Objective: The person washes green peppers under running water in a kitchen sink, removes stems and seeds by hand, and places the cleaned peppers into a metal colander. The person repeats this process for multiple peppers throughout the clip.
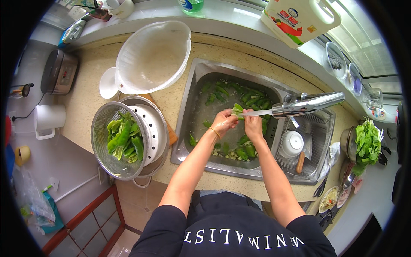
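Under the running stream of the chrome faucet (298, 107), my left hand (224, 122) and my right hand (253, 126) hold an opened green pepper (237, 108) between them. It looks split, with its pale inside showing. Fingers partly cover it. Below my hands, the steel sink basin (205, 128) is filled with water. Several green peppers (257, 98) float there, mostly at the back, right and front, along with small pale bits, apparently seeds. To the left, a perforated metal colander (99, 144) contains split green peppers (125, 136).
The colander rests tilted on a steel pot (154, 167). Behind it stands a large translucent plastic basin (154, 57). Right of the sink basin, a dish rack (313, 154) holds a white bowl (292, 143) and a wooden-handled knife (300, 162). Leafy greens (367, 143) lie far right.
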`<action>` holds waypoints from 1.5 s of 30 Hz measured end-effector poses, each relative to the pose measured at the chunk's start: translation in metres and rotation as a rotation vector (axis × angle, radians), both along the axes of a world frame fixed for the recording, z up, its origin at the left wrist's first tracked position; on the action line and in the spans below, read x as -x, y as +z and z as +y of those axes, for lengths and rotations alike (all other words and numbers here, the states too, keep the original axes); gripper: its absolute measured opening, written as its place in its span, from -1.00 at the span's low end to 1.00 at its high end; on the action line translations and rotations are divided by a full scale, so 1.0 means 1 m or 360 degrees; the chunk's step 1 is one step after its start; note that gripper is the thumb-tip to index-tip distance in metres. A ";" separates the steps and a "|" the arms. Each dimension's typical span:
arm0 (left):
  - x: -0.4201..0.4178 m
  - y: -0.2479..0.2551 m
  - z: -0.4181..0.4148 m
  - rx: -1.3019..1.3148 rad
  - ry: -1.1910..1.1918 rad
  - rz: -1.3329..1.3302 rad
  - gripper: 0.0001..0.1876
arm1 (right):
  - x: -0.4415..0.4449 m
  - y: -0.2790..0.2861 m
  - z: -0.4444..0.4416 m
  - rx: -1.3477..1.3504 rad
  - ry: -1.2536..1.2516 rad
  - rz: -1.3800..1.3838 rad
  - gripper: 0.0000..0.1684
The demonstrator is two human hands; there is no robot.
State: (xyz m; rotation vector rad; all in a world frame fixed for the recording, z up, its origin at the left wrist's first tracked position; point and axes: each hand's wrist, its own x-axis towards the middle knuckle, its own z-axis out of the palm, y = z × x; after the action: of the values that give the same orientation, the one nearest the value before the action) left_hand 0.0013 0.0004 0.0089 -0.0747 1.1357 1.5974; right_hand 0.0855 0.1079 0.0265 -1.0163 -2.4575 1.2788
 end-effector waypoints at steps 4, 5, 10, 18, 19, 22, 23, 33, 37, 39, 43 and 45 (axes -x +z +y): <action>0.000 0.008 0.006 0.0209 -0.0023 0.0073 -0.90 | -0.002 0.005 0.000 -0.0073 0.0154 0.0051 -0.74; 0.001 0.011 0.008 0.0252 -0.0002 0.0011 -0.90 | -0.002 0.007 0.000 -0.0079 0.0170 0.0069 -0.75; 0.006 0.000 0.010 0.0234 -0.0142 0.0142 -0.81 | -0.001 0.009 0.001 -0.0188 0.0113 0.0060 -0.75; 0.009 0.008 -0.006 0.0001 0.0041 0.0395 -0.68 | -0.004 0.010 0.010 -0.0371 0.0183 -0.0010 -0.75; 0.009 0.012 -0.004 0.0020 0.0006 0.0560 -0.69 | -0.003 0.011 0.008 -0.0360 0.0250 -0.0030 -0.75; 0.004 0.003 0.008 0.0177 0.0017 0.1169 -0.73 | -0.001 0.012 0.001 -0.0348 0.0270 0.0053 -0.67; 0.004 0.005 0.009 0.0164 0.0024 0.1068 -0.75 | -0.001 0.013 0.001 -0.0357 0.0253 0.0039 -0.66; 0.008 -0.011 -0.048 0.0991 -0.0131 0.2650 -0.73 | 0.024 0.105 -0.038 -0.0509 0.0277 0.0530 -0.76; -0.010 -0.041 -0.064 0.0778 -0.1124 0.2003 -0.69 | 0.060 0.190 -0.081 -0.0149 0.0407 0.0897 -0.81; -0.015 -0.009 -0.073 0.0719 -0.1548 0.1724 -0.67 | 0.082 0.207 -0.107 -0.0002 0.0621 0.1142 -0.79; -0.028 -0.058 -0.087 0.0737 -0.1444 0.1761 -0.64 | 0.118 0.211 -0.174 -0.0106 0.0983 0.1194 -0.78; -0.030 -0.070 -0.079 0.0703 -0.1402 0.1790 -0.63 | 0.124 0.203 -0.193 -0.0238 0.1196 0.0871 -0.66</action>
State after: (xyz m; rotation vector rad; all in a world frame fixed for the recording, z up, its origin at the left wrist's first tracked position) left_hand 0.0313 -0.0782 -0.0611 1.0091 1.9639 0.4822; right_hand -0.0381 -0.0854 0.2300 0.3264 -2.4664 1.2759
